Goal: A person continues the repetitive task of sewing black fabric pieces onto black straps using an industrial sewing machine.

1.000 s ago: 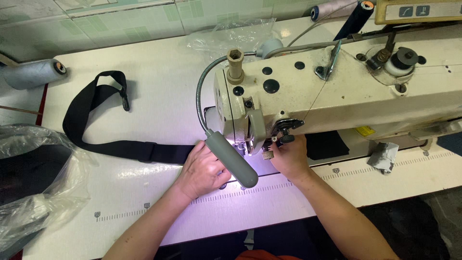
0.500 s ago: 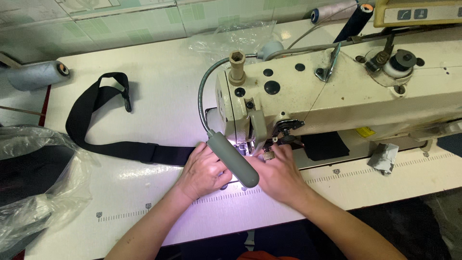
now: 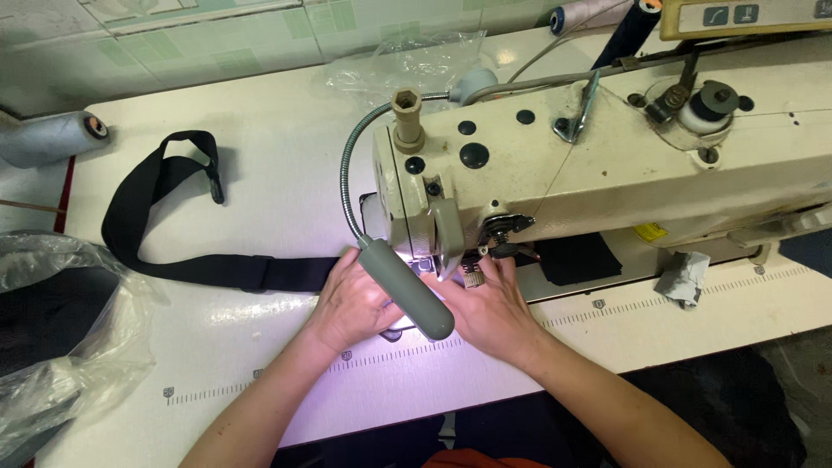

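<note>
The black webbing strap (image 3: 217,270) lies flat on the white table (image 3: 286,208), one end looping away to the left, the other running under my left hand (image 3: 351,303) toward the needle area of the cream sewing machine (image 3: 607,165). I have that hand pressed flat on the strap, fingers together; my right hand (image 3: 490,308) lies spread just beside it, fingertips close under the machine head. The grey gooseneck lamp (image 3: 407,290) crosses both hands and hides the needle, so I cannot tell how near my fingers are. That is the risk as I judge it: fingertips creeping under the needle, or uneven pressure letting the strap skew. A clear plastic bag (image 3: 61,347) sits at far left, a thread cone (image 3: 52,137) behind it.
</note>
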